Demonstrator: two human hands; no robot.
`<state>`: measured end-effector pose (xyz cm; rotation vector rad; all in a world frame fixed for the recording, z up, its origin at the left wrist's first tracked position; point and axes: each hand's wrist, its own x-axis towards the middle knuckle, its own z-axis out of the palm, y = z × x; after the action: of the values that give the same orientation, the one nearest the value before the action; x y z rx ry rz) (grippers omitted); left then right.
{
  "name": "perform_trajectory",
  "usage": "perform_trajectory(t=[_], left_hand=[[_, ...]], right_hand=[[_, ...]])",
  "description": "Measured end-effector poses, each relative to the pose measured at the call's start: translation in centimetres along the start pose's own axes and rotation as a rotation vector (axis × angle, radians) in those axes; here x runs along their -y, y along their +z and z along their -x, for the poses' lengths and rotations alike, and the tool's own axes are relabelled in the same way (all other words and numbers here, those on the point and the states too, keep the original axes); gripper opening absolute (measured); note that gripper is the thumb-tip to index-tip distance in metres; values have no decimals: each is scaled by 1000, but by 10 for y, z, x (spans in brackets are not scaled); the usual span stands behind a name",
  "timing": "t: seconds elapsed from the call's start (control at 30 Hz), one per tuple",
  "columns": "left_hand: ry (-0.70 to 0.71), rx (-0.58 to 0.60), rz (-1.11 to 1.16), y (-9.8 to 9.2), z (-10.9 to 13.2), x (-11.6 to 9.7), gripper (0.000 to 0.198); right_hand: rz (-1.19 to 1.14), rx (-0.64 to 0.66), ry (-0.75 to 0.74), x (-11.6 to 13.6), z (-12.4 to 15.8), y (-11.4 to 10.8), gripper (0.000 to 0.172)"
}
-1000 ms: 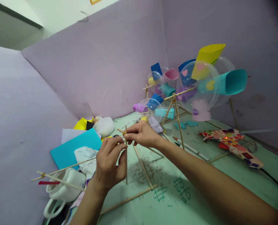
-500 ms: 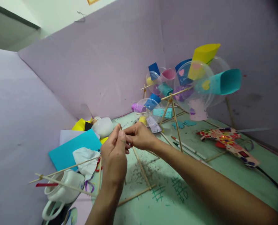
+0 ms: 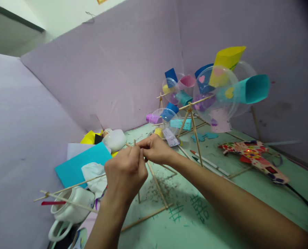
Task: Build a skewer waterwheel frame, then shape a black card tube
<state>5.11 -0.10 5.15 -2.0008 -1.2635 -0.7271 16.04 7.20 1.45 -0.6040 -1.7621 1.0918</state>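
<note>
My left hand (image 3: 125, 173) is closed around the top of a frame of thin wooden sticks (image 3: 157, 185), with stick tips poking out above its fingers. Pinched against the same joint, my right hand (image 3: 156, 148) meets the left one, its fingertips partly hidden. What exactly lies between the fingers is covered. Legs of the frame run down to a stick lying on the green tabletop (image 3: 185, 231). Two sticks (image 3: 76, 184) stretch left, tied together at their far end, over a white mug (image 3: 76, 204) tipped on its side.
At right rests a flower-patterned glue gun (image 3: 256, 157) with a lit red light and a cord. Behind it stands a wheel of clear plastic discs and paper cups (image 3: 216, 97) on stick legs. Pencils (image 3: 211, 163) lie nearby. Blue paper (image 3: 83, 164) and white tissue (image 3: 94, 174) are left.
My left hand has turned over, its back now facing up, and its fingers have curled down around the joint. My right hand stays nearly in place.
</note>
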Motion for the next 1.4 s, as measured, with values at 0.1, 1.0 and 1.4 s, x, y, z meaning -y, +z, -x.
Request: perform_trajectory(t=[0.1, 1.0, 1.4], left_hand=[[-83, -114, 322, 10, 30, 10, 19], [-1477, -390, 2411, -9, 21, 12, 49], [-1521, -541, 2172, 12, 23, 8, 45]], right_hand=[[-99, 53, 76, 3, 1, 0, 15], [-148, 14, 160, 6, 2, 2, 16], [-157, 25, 166, 7, 2, 2, 15]])
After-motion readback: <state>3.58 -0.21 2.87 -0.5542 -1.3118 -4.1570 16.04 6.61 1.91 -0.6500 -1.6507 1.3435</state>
